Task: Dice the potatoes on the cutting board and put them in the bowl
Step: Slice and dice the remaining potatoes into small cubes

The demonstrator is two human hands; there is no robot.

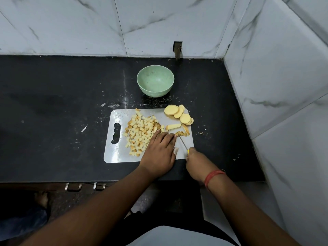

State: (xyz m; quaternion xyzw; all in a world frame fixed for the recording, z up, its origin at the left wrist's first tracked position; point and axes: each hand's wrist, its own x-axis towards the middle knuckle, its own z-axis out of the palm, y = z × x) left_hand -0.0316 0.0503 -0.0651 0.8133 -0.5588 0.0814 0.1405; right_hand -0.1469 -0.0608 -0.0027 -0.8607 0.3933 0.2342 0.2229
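Your right hand (193,162) is curled around the yellow handle of a thin knife (183,143), the blade angled up and left toward a short row of potato strips (181,133) near the right side of the cutting board (115,155). Your left hand (159,151) lies flat with fingers straight, fingertips pressing down just beside those strips; it grips nothing.

To cut well here, I would curl those left fingertips back so the knuckles, not the nails, face the blade, since they sit very close to the cutting line. Keep the strips bunched and square to the knife, and cut across them at a spacing that matches the cubes already made.

Counts: one knife, one board, one green bowl (155,83), which stands on the dark counter (53,103) behind the board, apart from it, with nothing visible inside. One pile of diced potato (140,132) covers the middle of the board, far too many cubes to count. One longer wedge (173,126) lies just above the strips. At the board's far right corner is an overlapping fan of round slices (179,113), about six, partly hanging over the edge.

Judging by this, dicing is over halfway done and no transfer to the bowl has begun.
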